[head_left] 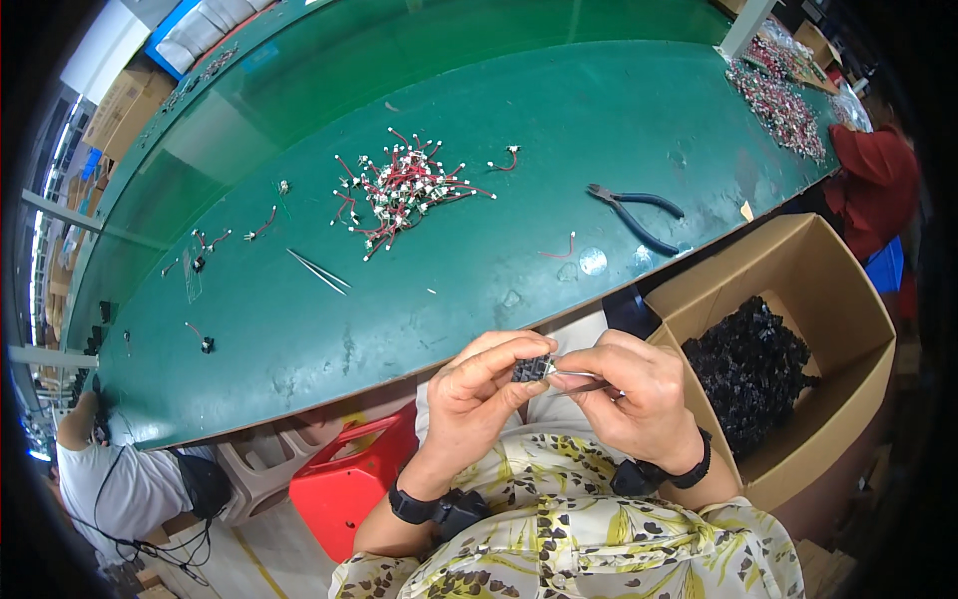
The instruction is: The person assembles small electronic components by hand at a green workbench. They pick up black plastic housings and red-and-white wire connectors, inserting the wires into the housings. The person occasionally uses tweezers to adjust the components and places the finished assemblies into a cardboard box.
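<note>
Beside the table edge point(329, 395), left hand point(477, 391) pinches black block point(529, 370) (right hand point(644, 394) grips tweezers point(591, 385)).

tweezers point(589, 385) partly hidden by right hand point(641, 391)

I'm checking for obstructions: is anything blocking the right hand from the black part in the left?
Nothing visible blocks the right hand; only its own slim metal tool points toward the black part.

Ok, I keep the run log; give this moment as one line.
left hand: holds black part; right hand: holds metal tool at part; table: red-wire pile, pliers; carton: black pieces
</note>
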`<state>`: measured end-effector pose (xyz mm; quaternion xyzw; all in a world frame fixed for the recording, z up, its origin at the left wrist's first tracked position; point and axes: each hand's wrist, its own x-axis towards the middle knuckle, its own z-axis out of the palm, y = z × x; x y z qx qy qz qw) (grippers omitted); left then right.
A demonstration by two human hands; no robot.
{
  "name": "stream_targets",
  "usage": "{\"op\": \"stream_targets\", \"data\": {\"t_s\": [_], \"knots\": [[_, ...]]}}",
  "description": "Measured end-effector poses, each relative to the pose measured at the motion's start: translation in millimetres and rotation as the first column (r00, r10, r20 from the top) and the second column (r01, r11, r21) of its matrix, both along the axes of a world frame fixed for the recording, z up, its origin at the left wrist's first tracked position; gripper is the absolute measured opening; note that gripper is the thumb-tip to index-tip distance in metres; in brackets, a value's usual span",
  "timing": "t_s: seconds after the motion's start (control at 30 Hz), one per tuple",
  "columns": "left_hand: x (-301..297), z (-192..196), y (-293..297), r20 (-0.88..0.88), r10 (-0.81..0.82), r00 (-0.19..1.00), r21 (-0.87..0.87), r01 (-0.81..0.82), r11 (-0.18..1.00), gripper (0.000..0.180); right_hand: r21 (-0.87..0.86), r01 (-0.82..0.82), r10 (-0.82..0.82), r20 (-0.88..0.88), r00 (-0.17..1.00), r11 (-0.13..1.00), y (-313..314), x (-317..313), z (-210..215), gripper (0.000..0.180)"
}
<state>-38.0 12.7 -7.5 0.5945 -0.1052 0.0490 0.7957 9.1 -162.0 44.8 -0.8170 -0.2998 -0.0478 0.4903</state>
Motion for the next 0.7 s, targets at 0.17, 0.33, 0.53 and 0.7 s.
{"op": "stream_targets", "data": {"t_s": [0.17, 0.33, 0.53, 0.7], "knots": [[-2, -2, 3, -0.085, -0.017, 0.996, 0.045, 0.021, 0.999, 0.037, 0.009, -0.046, 0.046, -0.109, 0.993, 0.999, -3, 1, -1, 0.015], [-5, -1, 8, -0.148, -0.097, 0.984, -0.068, 0.087, 0.994, 0.038, 0.101, -0.082, 0.11, -0.317, 0.942, 0.991, -6, 3, 0, 0.01], [-10, -1, 5, -0.269, -0.121, 0.956, -0.234, 0.057, 0.971, 0.037, 0.138, -0.03, 0.075, -0.332, 0.94, 0.99, 0, 0, 1, 0.013], [-11, 2, 4, -0.317, -0.166, 0.934, -0.337, 0.053, 0.94, 0.037, 0.063, -0.016, 0.023, -0.116, 0.993, 0.998, 4, -4, -2, 0.016]]}}
